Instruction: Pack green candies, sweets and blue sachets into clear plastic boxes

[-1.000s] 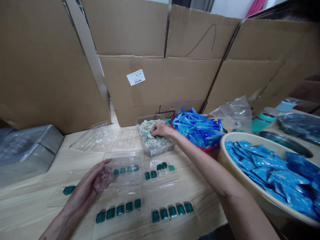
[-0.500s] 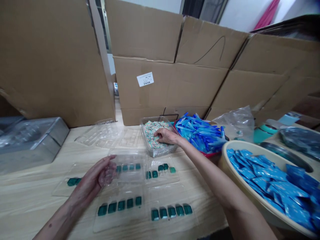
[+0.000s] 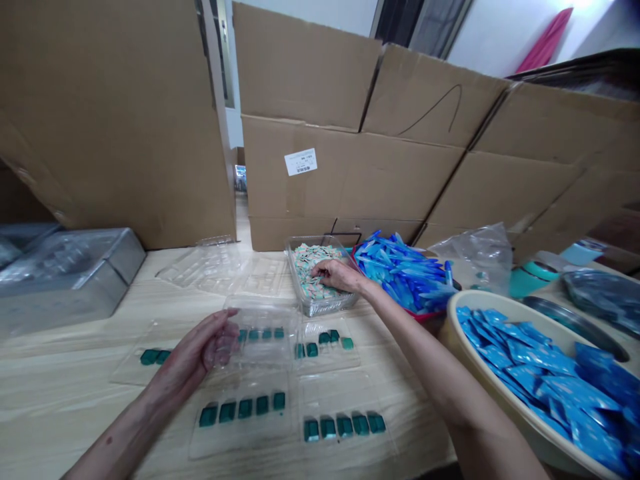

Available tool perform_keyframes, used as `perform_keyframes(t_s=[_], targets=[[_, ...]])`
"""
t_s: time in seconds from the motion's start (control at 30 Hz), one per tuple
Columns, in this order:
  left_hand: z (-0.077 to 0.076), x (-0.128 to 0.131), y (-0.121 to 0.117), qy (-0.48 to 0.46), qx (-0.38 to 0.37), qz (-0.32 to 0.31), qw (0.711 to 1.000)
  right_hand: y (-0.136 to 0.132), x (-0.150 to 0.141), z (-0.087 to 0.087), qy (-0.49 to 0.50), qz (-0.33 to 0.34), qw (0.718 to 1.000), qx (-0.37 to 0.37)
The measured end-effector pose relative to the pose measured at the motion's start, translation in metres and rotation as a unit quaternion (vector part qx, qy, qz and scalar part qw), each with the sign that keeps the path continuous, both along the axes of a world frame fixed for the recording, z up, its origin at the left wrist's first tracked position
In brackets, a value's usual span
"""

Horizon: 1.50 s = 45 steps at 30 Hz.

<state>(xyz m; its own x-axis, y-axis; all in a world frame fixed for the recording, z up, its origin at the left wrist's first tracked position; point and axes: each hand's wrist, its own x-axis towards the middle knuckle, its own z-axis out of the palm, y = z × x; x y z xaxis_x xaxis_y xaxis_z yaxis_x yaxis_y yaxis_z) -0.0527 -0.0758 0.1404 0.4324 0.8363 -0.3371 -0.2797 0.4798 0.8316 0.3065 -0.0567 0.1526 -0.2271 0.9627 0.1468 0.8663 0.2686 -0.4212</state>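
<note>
Tub [image 3: 327, 309]: we are seeing chips [image 3: 310, 257] inside.
Right hand [image 3: 339, 274]: is resting in the tub, fingers bunched; what it's gripping, we cannot tell.
Left hand [image 3: 213, 343]: is pinching a clear tray [image 3: 270, 354], left-front of the tub.

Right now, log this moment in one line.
left hand: holding clear tray | right hand: touching small pieces in clear tub | nearby: blue sticks, blue packets

Your right hand [image 3: 337, 275] dips into small pink-and-green pieces [image 3: 307, 259] in a clear tub [image 3: 323, 308] toward the far edge of the table [image 3: 40, 387]. Your left hand [image 3: 210, 343] touches the left edge of a clear tray [image 3: 273, 353] with green pieces [image 3: 267, 333]. Closer to the table's near edge, two front trays [image 3: 340, 393] each bear five green blocks [image 3: 344, 426].
</note>
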Motion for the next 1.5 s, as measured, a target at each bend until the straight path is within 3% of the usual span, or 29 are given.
perform_keyframes(t_s=[0.2, 0.53, 1.0, 1.17, 1.37, 1.5], targets=[[-0.001, 0.000, 0.000, 0.000, -0.009, -0.009, 1.000, -0.001, 0.001, -0.004, 0.013, -0.016, 0.999, 0.039], [-0.002, -0.002, -0.002, -0.012, -0.009, -0.018, 1.000, 0.003, 0.004, -0.016, 0.021, 0.007, 0.999, 0.040], [-0.001, -0.001, -0.002, -0.002, -0.005, -0.025, 1.000, 0.000, -0.019, -0.003, -0.063, 0.035, 0.994, 0.078], [0.000, 0.000, -0.004, 0.000, -0.003, -0.033, 0.999, 0.002, -0.022, -0.005, -0.060, 0.009, 0.995, 0.079], [-0.005, -0.001, -0.003, -0.007, 0.010, -0.049, 0.999, 0.004, -0.016, -0.006, 0.035, -0.133, 0.991, -0.006], [-0.005, 0.000, -0.003, -0.004, 0.004, -0.049, 0.999, 0.007, -0.018, -0.002, 0.017, -0.117, 0.993, -0.014]])
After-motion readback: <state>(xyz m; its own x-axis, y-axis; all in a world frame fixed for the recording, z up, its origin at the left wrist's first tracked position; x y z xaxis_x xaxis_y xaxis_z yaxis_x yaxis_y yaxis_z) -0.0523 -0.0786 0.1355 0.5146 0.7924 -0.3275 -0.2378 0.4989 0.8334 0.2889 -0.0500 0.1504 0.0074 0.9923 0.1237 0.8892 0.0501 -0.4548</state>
